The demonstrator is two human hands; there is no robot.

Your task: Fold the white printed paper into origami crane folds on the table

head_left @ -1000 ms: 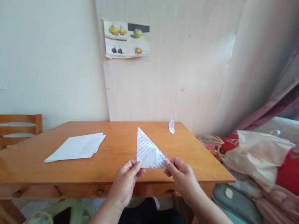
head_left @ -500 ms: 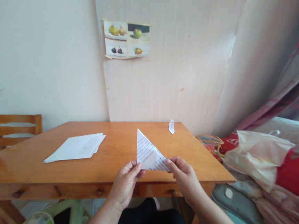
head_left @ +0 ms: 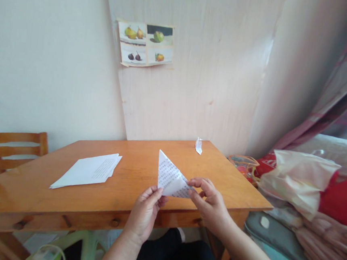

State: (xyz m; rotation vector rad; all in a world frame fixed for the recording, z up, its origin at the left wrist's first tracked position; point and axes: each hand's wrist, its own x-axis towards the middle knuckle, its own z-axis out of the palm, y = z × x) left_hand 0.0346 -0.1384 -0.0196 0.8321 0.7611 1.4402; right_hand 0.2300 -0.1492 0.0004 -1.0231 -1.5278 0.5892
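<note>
- Paper (head_left: 169, 177): a printed, folded triangle, held up by the desk's (head_left: 137, 163) near edge.
- Left hand (head_left: 149, 202) pinches its lower left corner; right hand (head_left: 209, 202) touches its right end, grip unclear.
- Likely light, stiffer at layered folds, easily creased; best held by corners.
- Desk: smooth, glossy wood; flat sheets (head_left: 80, 171) left.

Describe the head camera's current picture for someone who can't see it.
A person's left hand pinches a folded, printed paper triangle while the right hand touches its right corner, at a wooden table. Loose papers lie at left; fruit pictures hang on the wall behind.
</note>
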